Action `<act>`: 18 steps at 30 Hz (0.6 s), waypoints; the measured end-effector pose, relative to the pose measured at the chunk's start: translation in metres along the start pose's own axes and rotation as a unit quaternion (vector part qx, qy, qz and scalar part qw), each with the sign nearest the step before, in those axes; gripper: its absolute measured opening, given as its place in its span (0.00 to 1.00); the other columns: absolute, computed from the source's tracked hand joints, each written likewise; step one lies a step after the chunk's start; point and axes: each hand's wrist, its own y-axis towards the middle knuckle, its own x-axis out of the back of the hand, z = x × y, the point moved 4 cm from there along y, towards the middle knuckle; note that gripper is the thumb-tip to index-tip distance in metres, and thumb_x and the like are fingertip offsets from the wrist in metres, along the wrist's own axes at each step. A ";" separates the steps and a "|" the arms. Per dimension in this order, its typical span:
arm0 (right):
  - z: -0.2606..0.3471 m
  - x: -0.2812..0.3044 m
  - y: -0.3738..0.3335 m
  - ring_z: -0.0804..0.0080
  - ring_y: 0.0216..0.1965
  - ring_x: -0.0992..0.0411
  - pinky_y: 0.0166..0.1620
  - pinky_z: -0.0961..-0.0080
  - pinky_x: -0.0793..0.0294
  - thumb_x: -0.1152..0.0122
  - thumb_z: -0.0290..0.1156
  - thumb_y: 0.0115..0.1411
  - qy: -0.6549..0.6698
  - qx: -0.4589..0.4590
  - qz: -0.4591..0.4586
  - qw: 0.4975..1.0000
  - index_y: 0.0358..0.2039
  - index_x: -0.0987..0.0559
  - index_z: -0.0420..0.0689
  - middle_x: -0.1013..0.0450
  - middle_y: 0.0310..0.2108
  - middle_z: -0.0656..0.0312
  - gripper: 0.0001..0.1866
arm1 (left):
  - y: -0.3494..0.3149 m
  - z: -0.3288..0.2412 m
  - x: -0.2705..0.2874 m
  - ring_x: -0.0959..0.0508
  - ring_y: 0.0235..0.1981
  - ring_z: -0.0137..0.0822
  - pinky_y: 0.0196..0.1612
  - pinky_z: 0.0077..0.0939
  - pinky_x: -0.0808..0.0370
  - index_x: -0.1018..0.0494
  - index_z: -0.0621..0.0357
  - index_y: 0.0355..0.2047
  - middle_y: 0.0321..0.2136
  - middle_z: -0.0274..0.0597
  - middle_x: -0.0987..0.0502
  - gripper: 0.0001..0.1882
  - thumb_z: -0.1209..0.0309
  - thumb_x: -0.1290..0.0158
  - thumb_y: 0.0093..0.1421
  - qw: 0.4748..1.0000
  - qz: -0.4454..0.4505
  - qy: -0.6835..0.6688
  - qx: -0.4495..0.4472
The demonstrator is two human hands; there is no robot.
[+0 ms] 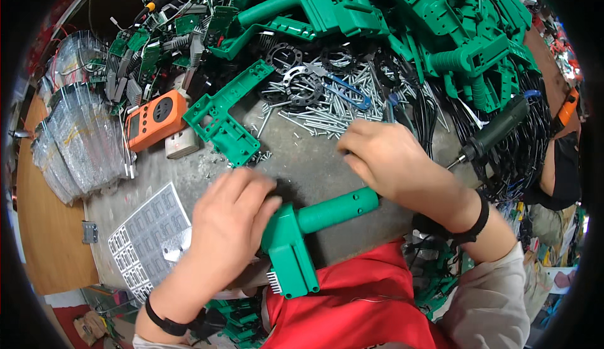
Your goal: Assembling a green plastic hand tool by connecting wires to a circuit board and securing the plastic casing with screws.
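Observation:
A green plastic tool housing [292, 258] with a round handle lies at the table's near edge, against my red apron. My left hand [229, 217] is closed over the housing's upper left end. White pins stick out of its lower left side. Above the handle, my right hand [385, 159] is held with its fingers curled together near a pile of long screws [327, 113]. Whatever those fingertips hold, if anything, cannot be made out. An open green half shell [226, 132] rests beyond my left hand.
Green housings [440, 16] are heaped at the back, beside circuit boards [148, 60]. An orange meter [157, 119] stands left of the half shell. A sticker sheet [148, 236] lies at left, near bubble-wrapped parts [78, 141]. A dark electric screwdriver [497, 129] lies right, over black cables.

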 end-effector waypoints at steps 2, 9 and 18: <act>-0.005 -0.004 0.008 0.54 0.34 0.24 0.37 0.63 0.23 0.39 0.26 0.51 -0.063 0.011 0.036 0.997 0.31 0.23 0.40 0.27 0.32 0.52 0.06 | 0.033 -0.002 -0.005 0.24 0.35 0.46 0.38 0.37 0.26 0.27 0.61 0.33 0.32 0.46 0.26 0.07 0.74 0.46 0.53 0.994 0.014 0.070 -0.082; 0.004 -0.024 0.029 0.60 0.36 0.22 0.36 0.69 0.21 0.37 0.23 0.48 -0.189 0.032 0.102 0.976 0.34 0.24 0.39 0.26 0.33 0.52 0.11 | 0.086 0.020 -0.056 0.24 0.30 0.39 0.32 0.33 0.24 0.31 0.57 0.23 0.25 0.39 0.28 0.03 0.74 0.48 0.48 0.942 0.080 0.217 -0.243; 0.001 -0.023 0.025 0.59 0.34 0.21 0.34 0.70 0.21 0.33 0.22 0.41 -0.207 0.052 0.115 0.970 0.35 0.25 0.36 0.25 0.32 0.52 0.18 | 0.057 0.010 0.000 0.23 0.29 0.43 0.34 0.32 0.26 0.25 0.63 0.29 0.27 0.45 0.24 0.08 0.83 0.43 0.47 0.971 0.184 -0.151 -0.021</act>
